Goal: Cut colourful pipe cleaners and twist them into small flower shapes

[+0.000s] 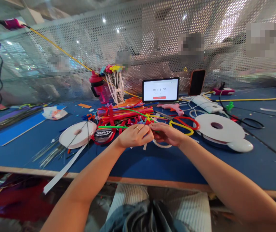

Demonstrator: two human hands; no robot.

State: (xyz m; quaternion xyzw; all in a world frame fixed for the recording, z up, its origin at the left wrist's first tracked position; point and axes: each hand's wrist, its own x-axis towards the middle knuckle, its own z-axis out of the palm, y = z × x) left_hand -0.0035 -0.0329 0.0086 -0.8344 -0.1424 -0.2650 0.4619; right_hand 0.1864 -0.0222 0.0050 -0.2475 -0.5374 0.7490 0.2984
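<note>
My left hand (138, 133) and my right hand (165, 132) meet over the table's middle, their fingers pinched together at the tips. They appear to hold a thin green pipe cleaner (136, 110) that arcs up and left from the fingertips; the gripped part is hidden. Small red and yellow fuzzy pieces (149, 119) show just beyond the fingers. Another green pipe cleaner (111, 127) runs out to the left behind my left hand. Beyond lies a heap of red and pink pipe cleaners (125, 112). Scissors with red and yellow handles (185, 124) rest beside my right hand.
White spools (67, 137) (219, 129) flank my arms. A tablet (160, 90) with a running timer stands behind, near a phone (197, 82), a pink glue gun (173, 108), a pink bottle (99, 87) and a bundle of stems (115, 83). Loose wires (54, 156) lie left.
</note>
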